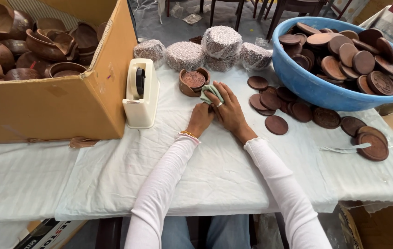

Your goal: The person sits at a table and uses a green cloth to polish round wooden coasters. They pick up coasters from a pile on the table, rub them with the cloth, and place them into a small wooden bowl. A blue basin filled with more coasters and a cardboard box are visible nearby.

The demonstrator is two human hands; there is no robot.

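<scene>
Small pale green cloth [211,92], pinched in right hand [228,109] fingers, left hand [200,119] curled closed alongside, touching. Round carved brown wooden box [193,81] just beyond on white-covered desk [205,170]. Step judged: wiping. Next: steady hold on box, cloth pressed to wood.

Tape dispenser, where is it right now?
In the head view the tape dispenser stands left of centre on the white table, right beside the cardboard box and left of the hands.

Both hands [218,110] on green cloth [210,92]
</scene>
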